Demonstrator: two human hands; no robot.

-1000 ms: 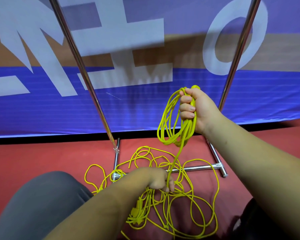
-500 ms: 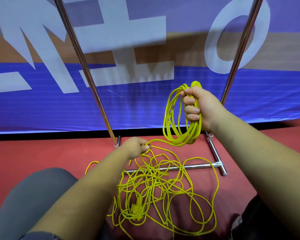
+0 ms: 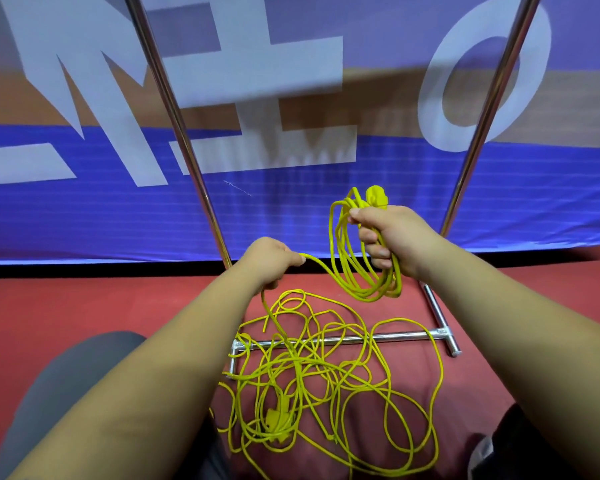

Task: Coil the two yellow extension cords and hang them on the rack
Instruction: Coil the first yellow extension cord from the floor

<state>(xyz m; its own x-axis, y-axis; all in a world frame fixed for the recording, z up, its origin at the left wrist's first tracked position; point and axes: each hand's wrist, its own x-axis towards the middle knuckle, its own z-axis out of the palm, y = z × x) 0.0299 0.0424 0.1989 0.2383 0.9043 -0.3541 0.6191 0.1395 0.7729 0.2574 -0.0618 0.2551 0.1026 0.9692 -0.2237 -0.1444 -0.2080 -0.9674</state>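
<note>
Ideally the left hand [image 3: 270,262], fingers curled round the running strand [image 3: 317,263], feeds even loops to the right hand [image 3: 394,237] at one o'clock, fisted on the coil [image 3: 357,271]; draw slack gently from the tangle [image 3: 298,365] at six o'clock across the rack base [image 3: 378,337]

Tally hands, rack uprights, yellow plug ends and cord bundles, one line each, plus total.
Hands: 2, left hand, right hand
Rack uprights: 2, left upright, right upright
Yellow plug ends: 2, held plug, floor plug
Cord bundles: 2, held coil, floor tangle
Total: 8
</note>
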